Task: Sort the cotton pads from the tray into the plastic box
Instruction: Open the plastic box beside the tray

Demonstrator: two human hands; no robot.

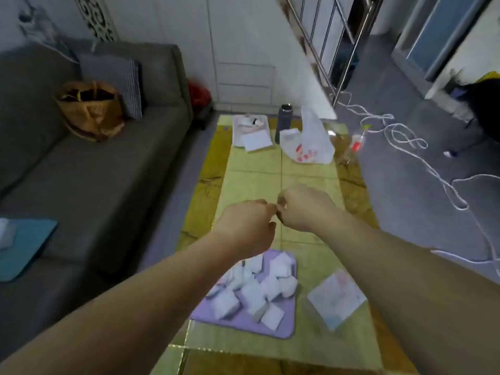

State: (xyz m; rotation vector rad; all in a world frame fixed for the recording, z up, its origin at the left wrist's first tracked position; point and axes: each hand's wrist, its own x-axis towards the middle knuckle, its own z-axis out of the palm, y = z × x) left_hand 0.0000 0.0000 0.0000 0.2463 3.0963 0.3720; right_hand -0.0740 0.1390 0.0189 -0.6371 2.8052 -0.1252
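Observation:
A purple tray (281, 327) lies on the near part of the table with several white square cotton pads (254, 289) piled on it. To its right stands a clear plastic box (336, 297) with a pale printed top. Both my arms reach out over the table beyond the tray. My left hand (247, 226) and my right hand (303, 208) are curled into loose fists, knuckles nearly touching above the table's middle. I see nothing held in either hand, though the palms face away and the image is blurred.
The long yellow-green table (305, 171) carries a white tray with paper (251, 131), a dark bottle (282, 120) and a white plastic bag (311, 142) at its far end. A grey sofa (89, 180) runs along the left. White cables (422, 158) trail across the floor on the right.

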